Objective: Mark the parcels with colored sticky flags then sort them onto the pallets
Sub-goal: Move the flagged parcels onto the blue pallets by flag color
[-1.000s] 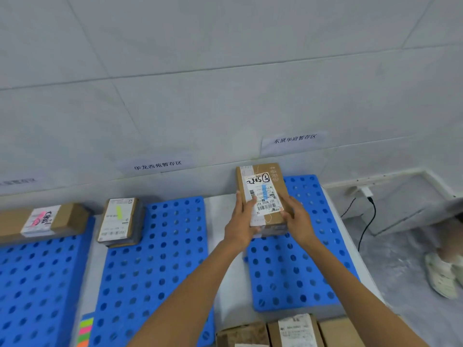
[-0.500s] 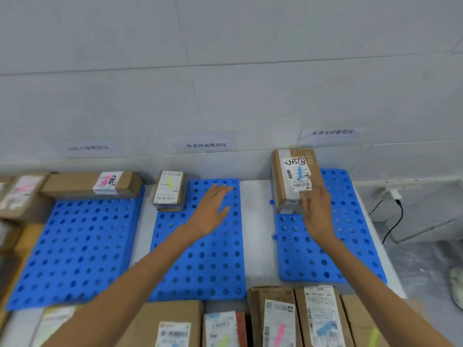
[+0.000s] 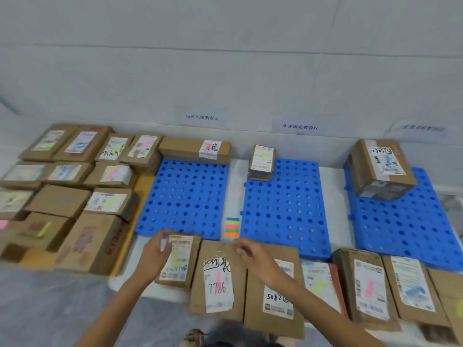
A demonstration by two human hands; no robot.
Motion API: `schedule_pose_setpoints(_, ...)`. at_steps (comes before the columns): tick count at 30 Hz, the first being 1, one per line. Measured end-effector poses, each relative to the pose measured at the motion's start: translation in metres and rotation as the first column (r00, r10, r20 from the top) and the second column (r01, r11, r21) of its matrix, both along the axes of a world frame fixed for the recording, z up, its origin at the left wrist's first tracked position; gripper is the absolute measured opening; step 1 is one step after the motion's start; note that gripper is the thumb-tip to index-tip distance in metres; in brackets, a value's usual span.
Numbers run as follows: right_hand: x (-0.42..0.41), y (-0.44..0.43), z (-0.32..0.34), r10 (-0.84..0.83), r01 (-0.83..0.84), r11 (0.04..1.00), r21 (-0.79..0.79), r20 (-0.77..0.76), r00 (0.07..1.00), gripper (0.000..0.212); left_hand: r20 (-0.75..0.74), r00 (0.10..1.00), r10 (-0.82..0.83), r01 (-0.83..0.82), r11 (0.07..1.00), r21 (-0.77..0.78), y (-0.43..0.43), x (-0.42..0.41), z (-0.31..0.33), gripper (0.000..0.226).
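Note:
Three blue pallets lie by the wall: left [image 3: 188, 196], middle [image 3: 283, 209], right [image 3: 406, 226]. A long pink-flagged parcel [image 3: 195, 149] sits on the left one, a small yellow-flagged parcel [image 3: 261, 160] on the middle one, and a blue-flagged parcel [image 3: 380, 169] on the right one. The sticky flag pad [image 3: 232, 227] lies between the left and middle pallets. My left hand [image 3: 155, 255] touches the left edge of a small yellow-flagged parcel [image 3: 179, 262] in the near row. My right hand [image 3: 253, 256] hovers, loosely curled and holding nothing, over the pink-flagged "7786" parcel [image 3: 218, 286].
More flagged parcels [image 3: 368, 286] fill the near row to the right. A pile of flagged parcels [image 3: 75, 184] covers the floor at the left. Paper zone signs [image 3: 300, 126] hang on the white wall behind the pallets.
Both hands let go of the blue-flagged parcel, which stays on the right pallet. The view swung left, and both hands came back to the near row of parcels.

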State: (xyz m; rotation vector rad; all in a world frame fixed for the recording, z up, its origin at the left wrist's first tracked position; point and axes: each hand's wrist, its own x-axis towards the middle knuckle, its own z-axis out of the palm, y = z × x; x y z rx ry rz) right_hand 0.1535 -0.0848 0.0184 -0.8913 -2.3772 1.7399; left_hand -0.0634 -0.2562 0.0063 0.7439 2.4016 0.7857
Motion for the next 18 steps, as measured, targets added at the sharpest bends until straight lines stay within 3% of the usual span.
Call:
schedule_pose_setpoints(3,-0.050,-0.051,-0.010,-0.027,0.033,0.992,-0.121,0.054,0.998,0.023,0.078,0.996,0.051,-0.048,0.998,-0.039,-0.041,-0.024,-0.023,0.038)
schedule_pose_setpoints(7,-0.109,-0.114,-0.029,-0.031,0.104,0.963,-0.249,0.279,0.960,0.035,0.244,0.970,-0.015,0.038,0.995,-0.087,-0.076,-0.040,-0.043,0.048)
schedule_pose_setpoints(11,-0.139,-0.166,-0.047,-0.168,0.224,0.969,-0.105,0.384,0.908,0.040,0.435,0.895,-0.102,0.136,0.989,-0.050,-0.097,-0.045,-0.052,0.048)
schedule_pose_setpoints(15,-0.153,-0.195,-0.056,-0.272,0.294,0.956,0.005,0.401,0.875,0.044,0.494,0.863,-0.101,0.129,0.991,-0.023,-0.111,-0.053,-0.053,0.046)
schedule_pose_setpoints(18,-0.166,-0.193,-0.053,-0.376,0.458,0.872,-0.172,0.365,0.852,0.042,0.506,0.855,-0.112,0.133,0.991,-0.006,-0.114,-0.070,-0.049,0.045)
